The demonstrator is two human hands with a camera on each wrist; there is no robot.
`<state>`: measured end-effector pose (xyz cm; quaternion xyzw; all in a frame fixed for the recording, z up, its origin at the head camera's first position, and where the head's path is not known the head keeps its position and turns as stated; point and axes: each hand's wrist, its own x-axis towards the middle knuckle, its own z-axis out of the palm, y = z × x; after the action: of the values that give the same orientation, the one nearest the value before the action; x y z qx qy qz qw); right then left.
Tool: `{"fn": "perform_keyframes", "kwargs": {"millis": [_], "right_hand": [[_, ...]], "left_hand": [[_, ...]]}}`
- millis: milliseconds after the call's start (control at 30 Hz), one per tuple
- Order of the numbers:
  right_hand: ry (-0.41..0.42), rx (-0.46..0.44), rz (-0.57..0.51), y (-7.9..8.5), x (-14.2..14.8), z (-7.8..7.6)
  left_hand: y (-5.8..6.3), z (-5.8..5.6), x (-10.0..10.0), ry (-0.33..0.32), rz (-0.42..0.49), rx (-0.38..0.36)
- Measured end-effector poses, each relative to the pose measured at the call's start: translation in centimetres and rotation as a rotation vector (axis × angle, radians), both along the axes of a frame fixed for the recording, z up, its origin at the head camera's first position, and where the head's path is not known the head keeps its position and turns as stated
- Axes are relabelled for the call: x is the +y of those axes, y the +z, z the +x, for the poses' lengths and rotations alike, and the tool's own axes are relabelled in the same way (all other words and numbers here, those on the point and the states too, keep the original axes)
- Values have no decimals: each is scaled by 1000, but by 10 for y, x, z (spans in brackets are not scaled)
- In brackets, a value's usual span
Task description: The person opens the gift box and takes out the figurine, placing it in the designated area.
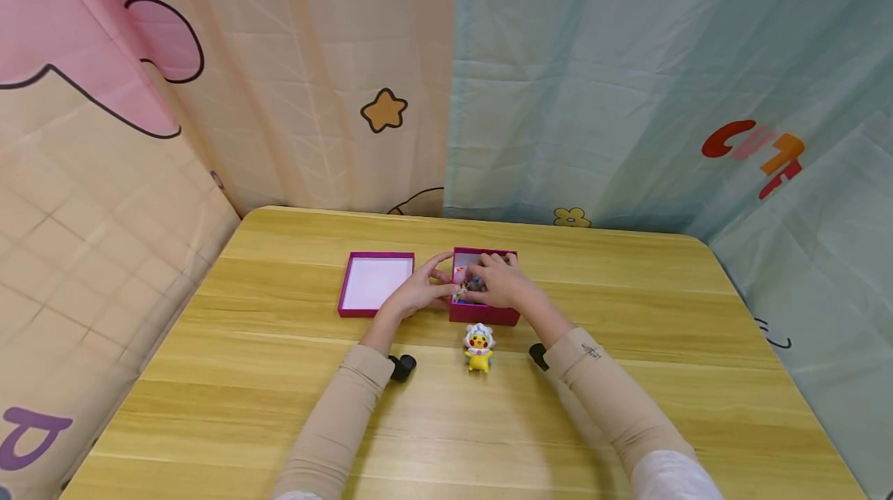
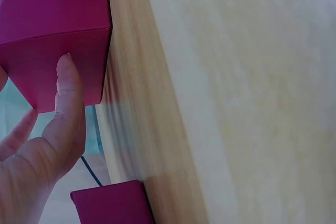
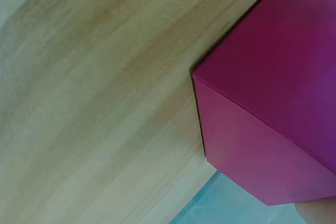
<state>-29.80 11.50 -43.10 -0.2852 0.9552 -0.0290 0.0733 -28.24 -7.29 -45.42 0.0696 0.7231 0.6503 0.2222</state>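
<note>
Wood-grain tabletop (image 1: 642, 306) bears an open magenta box (image 1: 483, 314).

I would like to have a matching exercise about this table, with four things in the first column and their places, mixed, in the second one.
Things:
1. yellow figure
2. shallow lid
3. left hand
4. right hand

Places:
A. over the open top of the box
B. on the table, to the left of the box, white inside facing up
C. on the table, at the near side of the box
D. at the left side of the box, a finger touching its wall

Right pairs: 1-C, 2-B, 3-D, 4-A
</note>
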Motion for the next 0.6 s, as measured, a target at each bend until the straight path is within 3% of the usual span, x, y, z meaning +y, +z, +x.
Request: {"fn": "perform_keyframes", "kwargs": {"millis": [600], "right_hand": [[-25,-2,-91,-5,1,0]], "left_hand": [[-1,1,0,10,-9,13]]}}
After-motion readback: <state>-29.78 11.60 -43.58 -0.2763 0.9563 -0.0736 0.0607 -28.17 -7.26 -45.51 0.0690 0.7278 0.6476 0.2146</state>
